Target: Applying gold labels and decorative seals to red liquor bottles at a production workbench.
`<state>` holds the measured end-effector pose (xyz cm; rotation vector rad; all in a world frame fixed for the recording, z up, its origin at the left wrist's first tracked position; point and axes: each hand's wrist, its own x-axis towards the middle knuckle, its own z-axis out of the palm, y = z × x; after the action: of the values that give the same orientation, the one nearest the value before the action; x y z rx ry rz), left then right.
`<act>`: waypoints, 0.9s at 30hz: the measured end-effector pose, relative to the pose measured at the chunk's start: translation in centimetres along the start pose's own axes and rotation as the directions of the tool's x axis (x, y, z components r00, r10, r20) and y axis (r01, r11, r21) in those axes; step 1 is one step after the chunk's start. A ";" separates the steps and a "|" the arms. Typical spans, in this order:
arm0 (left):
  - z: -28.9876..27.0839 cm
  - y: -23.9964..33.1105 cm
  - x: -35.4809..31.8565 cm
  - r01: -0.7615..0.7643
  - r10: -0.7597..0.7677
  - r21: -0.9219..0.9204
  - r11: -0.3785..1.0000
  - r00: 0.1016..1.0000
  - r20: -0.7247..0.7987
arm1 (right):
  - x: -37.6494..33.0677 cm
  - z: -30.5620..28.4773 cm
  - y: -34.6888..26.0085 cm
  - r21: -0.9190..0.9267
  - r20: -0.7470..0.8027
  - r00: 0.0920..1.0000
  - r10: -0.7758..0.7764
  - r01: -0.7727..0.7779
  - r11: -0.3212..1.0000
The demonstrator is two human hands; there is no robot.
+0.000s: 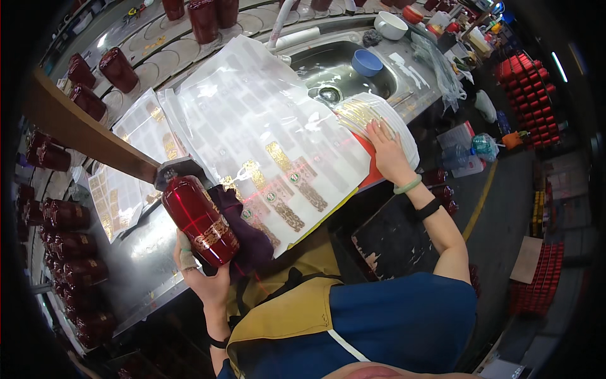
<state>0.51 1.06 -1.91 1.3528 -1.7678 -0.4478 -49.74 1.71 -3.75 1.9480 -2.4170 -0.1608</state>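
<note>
My left hand [207,283] is closed around the lower end of a glossy dark red bottle [197,218], its thumb and fingers on opposite sides. Gold patterning shows on the bottle near that end, and thin red light lines cross it. One finger of this hand wears a pale wrap. A dark purple cloth [252,237] lies beside the bottle. My right hand [388,151] rests with fingers stretched out over thin gold strips [356,112] on a white ribbed tray [404,136]. Between the hands lies a large translucent sheet [252,107] bearing gold and brown patterned decals [284,208].
A wooden beam [95,129] slants down to a dark fitting by the bottle. Behind is a steel sink [322,66] with a blue bowl [367,63]. Red vessels [118,69] stand on a conveyor and crowd the left [82,240]. Smaller decal sheets [113,196] lie left.
</note>
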 end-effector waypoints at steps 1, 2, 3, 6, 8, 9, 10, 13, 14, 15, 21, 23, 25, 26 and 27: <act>0.0 0.0 0.0 -0.007 0.007 0.000 1.000 1.000 -0.004 | -0.1 -0.1 -0.2 -0.036 -0.038 0.998 -0.055 0.054 0.998; 0.0 0.0 0.0 -0.015 0.015 0.001 1.000 1.000 -0.006 | -0.1 -0.2 -0.3 -0.072 -0.067 0.994 -0.092 0.087 0.994; 0.0 0.0 0.0 -0.016 0.016 0.001 1.000 1.000 -0.001 | 0.1 -0.5 -0.2 -0.070 -0.071 0.992 -0.106 0.101 0.992; 0.0 -0.1 -0.2 -0.016 0.016 -0.003 1.000 1.000 -0.004 | 1.7 -1.5 1.1 -0.113 -0.095 0.988 -0.118 0.107 0.988; -0.1 -0.1 -0.3 0.036 -0.035 -0.021 0.999 0.999 0.023 | 4.0 -1.8 3.1 0.468 -0.183 0.979 0.085 0.010 0.884; -0.1 -0.2 -0.4 0.033 -0.033 -0.020 0.999 0.999 0.028 | 6.1 -1.7 4.3 0.436 -0.167 0.975 0.148 -0.061 0.898; -0.1 -0.2 -0.4 0.034 -0.034 -0.020 0.999 0.999 0.028 | 7.9 -1.5 5.6 0.404 -0.216 0.960 0.176 -0.077 0.911; -0.1 -0.3 -0.4 0.045 -0.045 -0.014 0.999 0.999 0.031 | 11.4 0.7 9.0 0.311 -0.112 0.940 0.323 -0.276 0.910; -0.2 -0.4 -0.4 0.068 -0.068 -0.012 0.998 0.997 0.044 | 12.6 1.3 10.0 0.314 -0.082 0.942 0.327 -0.287 0.905; -0.2 -0.4 -0.4 0.061 -0.061 -0.006 0.998 0.998 0.033 | 13.6 1.6 10.9 0.290 -0.063 0.929 0.364 -0.332 0.898; -0.1 -0.2 -0.4 0.053 -0.053 0.004 0.999 0.998 0.031 | 15.7 0.6 13.7 0.441 0.412 0.822 0.393 -0.558 0.703; -0.1 -0.2 -0.5 0.049 -0.050 0.010 0.999 0.998 0.026 | 15.0 0.7 13.3 0.445 0.273 0.929 0.249 -0.351 0.824; -0.1 -0.2 -0.5 0.051 -0.051 0.009 0.999 0.998 0.026 | 14.6 0.9 13.1 0.440 0.268 0.938 0.222 -0.324 0.837; -0.2 -0.3 -0.6 0.055 -0.055 0.009 0.998 0.998 0.029 | 14.7 1.0 13.1 0.466 0.256 0.943 0.213 -0.314 0.827; -0.2 -0.3 -0.5 0.071 -0.071 0.010 0.997 0.997 0.035 | 14.8 1.1 13.2 0.500 0.225 0.953 0.205 -0.293 0.815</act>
<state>0.88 1.52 -2.17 1.4249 -1.7564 -0.5062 -65.87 -9.92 -4.12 1.8007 -3.0521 0.4242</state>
